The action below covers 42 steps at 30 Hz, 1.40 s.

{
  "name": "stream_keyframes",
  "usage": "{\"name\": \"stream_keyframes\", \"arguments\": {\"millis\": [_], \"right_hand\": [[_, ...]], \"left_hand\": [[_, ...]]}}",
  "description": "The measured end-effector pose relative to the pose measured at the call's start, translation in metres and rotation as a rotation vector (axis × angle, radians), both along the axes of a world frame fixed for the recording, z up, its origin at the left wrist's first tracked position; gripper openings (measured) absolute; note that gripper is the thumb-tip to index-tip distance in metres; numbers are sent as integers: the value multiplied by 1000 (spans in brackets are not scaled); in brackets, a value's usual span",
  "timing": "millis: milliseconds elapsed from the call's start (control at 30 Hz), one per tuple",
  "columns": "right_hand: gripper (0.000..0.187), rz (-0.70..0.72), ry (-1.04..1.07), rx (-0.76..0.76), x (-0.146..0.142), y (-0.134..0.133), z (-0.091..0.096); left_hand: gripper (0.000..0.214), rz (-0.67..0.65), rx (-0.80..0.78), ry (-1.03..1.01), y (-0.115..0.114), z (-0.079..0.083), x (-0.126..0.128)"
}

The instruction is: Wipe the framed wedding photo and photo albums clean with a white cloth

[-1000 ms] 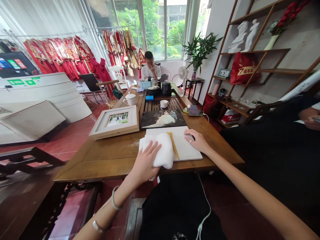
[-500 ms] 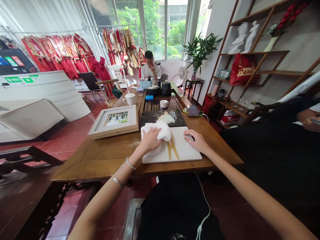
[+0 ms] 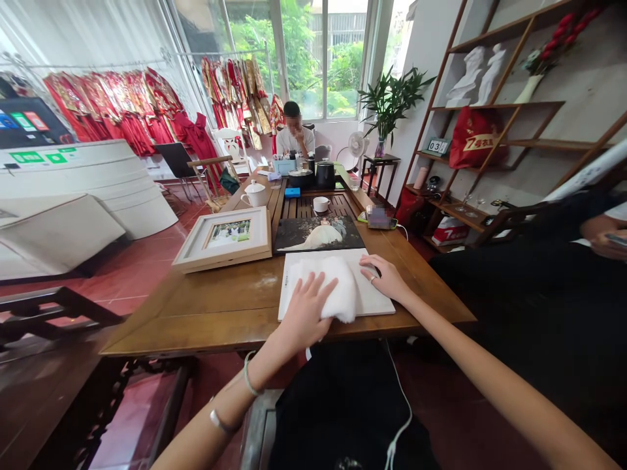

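Observation:
A white towel [image 3: 341, 287] lies bunched on a flat white board [image 3: 375, 301] at the table's near edge. My left hand [image 3: 308, 307] presses on the towel with its fingers spread over the top, keeping hold of it. At the board's right side, my right hand [image 3: 385, 277] rests with fingers partly stretched and apart, touching the surface. Just beyond the board lies a dark picture panel [image 3: 321, 234] showing a pale gown. To the left, a light wooden picture frame [image 3: 225, 236] lies tilted on the table.
The wooden table [image 3: 191, 303] also carries a white cup [image 3: 321, 204], a lidded white mug [image 3: 255, 193], a small blue box [image 3: 292, 192] and a dark pot [image 3: 325, 173]. A person [image 3: 295, 137] sits at the far end. Another person's hand [image 3: 607, 238] shows at the right.
My left hand has drawn the towel toward me and slightly right, covering the gold A-like shape on the board. My right hand has stayed in place.

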State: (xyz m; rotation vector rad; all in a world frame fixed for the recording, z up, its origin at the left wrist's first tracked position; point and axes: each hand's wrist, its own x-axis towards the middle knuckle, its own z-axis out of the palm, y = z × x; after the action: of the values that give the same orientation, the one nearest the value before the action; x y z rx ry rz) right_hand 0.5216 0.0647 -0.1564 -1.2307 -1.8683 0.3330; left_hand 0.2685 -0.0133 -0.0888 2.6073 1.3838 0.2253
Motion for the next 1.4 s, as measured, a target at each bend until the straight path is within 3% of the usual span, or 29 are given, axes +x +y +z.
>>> {"name": "stream_keyframes", "arguments": {"millis": [133,267,400,700,933,1100,1400], "right_hand": [[14,-2,8,2,-1,0,0],[14,-9,9,-11,-1,0,1],[15,-7,22,-13,-1,-1,0],[14,-4,11,6,0,0,0],[14,-4,-6,11,0,0,2],[16,9,4,6,1,0,2],[19,18,46,25,0,0,-1]], "left_hand": [[80,-31,-16,30,-29,5,-12],[74,101,64,67,-29,5,-10],[66,173,112,122,-2,5,-2],[65,70,145,175,73,9,15],[57,-41,154,253,87,21,41],[51,-111,190,269,65,22,56],[68,-221,147,241,-32,13,38]]}}
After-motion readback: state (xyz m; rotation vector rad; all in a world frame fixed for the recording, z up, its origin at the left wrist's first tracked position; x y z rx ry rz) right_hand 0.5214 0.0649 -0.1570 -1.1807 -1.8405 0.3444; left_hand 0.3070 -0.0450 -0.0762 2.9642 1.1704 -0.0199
